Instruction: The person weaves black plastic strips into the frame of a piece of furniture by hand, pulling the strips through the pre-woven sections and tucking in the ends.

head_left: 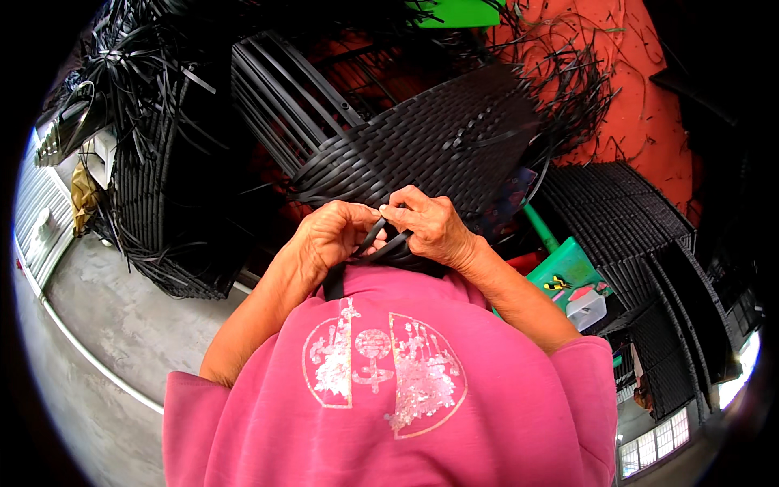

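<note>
Two hands are pinching black weaving strips at the near edge of a woven panel.

Both are working just above the pink shirt [389,406]: the left hand [333,235] is curled with its fingertips pressed onto a black strip [375,235], and the right hand [430,227] is pinching the same bundle from the other side, thumbs almost touching. The strips are running straight into the rim of the black woven panel [422,146], tilted up and away. To do this well, I judge each strip wants keeping flat and taut, snug beside its neighbour, without twisting. Beyond, loose strip ends [568,81] are trailing over the red floor [641,105]; a green stool [568,268] is standing at the right.
</note>
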A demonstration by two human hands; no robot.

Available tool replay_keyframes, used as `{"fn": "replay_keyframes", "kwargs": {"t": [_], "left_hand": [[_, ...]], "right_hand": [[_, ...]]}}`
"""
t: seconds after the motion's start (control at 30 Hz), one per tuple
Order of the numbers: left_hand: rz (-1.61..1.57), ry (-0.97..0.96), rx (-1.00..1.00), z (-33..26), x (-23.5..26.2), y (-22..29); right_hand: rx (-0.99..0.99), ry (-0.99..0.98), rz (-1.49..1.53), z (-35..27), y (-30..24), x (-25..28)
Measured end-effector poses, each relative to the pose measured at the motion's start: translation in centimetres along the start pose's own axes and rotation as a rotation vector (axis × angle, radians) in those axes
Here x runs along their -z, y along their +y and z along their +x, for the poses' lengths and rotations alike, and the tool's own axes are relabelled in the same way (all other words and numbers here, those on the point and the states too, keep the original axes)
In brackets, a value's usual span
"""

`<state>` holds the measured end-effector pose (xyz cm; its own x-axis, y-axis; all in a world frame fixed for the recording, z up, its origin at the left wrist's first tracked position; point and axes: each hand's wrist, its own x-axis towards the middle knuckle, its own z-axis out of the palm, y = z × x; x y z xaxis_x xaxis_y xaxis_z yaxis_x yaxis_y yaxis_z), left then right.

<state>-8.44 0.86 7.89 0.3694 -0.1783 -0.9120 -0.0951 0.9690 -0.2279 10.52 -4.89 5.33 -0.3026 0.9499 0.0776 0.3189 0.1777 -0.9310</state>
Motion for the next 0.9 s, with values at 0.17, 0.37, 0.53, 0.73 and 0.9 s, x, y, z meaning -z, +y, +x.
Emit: {"fn": "replay_keyframes", "kwargs": {"t": [0.17,0.37,0.53,0.73,0.9], "left_hand": [[0.104,-0.067,-0.004,-0.4,0.7,0.3],[0.23,-0.179,0.064,0.1,1.6,1.4],[0.175,-0.103,0.081,0.3,1.1,1.1],[0.158,-0.059,0.059,-0.1,0.7,0.8],[0.225,-0.042,-0.003,-0.5,0.4,1.0]], "right_hand": [[0.056,-0.073,-0.162,0.2,-0.5,0.4],[0.085,-0.378,-0.245,3.0,-0.9,1.9],[0.028,-0.538,-0.152,4.3,0.1,2.5],[-0.061,-0.423,0.066,3.3,1.0,2.2],[-0.077,-0.484,0.133,3.7,1.3,2.1]]}}
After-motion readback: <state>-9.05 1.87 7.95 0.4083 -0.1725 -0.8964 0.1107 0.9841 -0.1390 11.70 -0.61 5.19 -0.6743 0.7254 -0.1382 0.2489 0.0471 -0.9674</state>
